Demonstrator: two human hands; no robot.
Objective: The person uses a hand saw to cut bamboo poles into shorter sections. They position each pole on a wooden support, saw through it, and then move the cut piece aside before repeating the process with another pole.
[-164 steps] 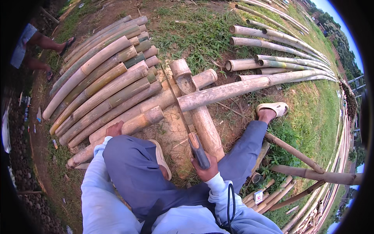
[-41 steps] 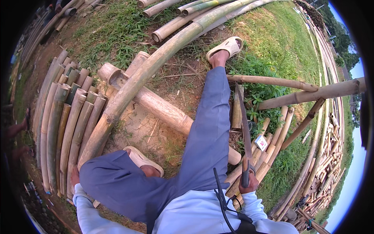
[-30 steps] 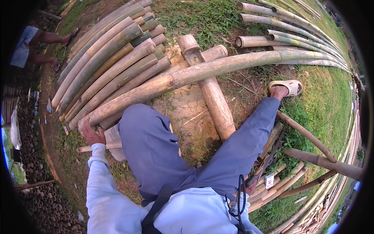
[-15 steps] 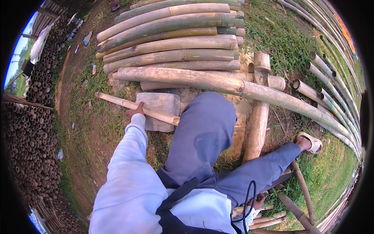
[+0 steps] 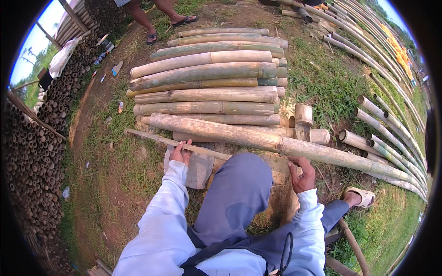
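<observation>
My left hand (image 5: 181, 154) grips a split bamboo strip (image 5: 202, 151) near its middle. The strip slants over a flat stone block (image 5: 200, 170), and its right end reaches my knee. My right hand (image 5: 301, 175) is just below a long bamboo pole (image 5: 258, 138). Its fingers are loosely curled with the thumb apart, and I see nothing in them; whether it touches the pole is unclear. The pole lies across an upright-looking notched bamboo post (image 5: 303, 120), whose lower part is partly hidden behind my right hand and arm.
Cut bamboo lengths (image 5: 207, 83) lie stacked side by side ahead. Long bamboo poles (image 5: 391, 115) fan out at the right. A wall of stacked bamboo ends (image 5: 34, 184) stands at the left. Another person's legs (image 5: 156, 14) show at the far edge.
My right hand has come up from the lower right to the pole. The strip in my left hand has turned edge-on. The view has tilted up, bringing another person's legs in.
</observation>
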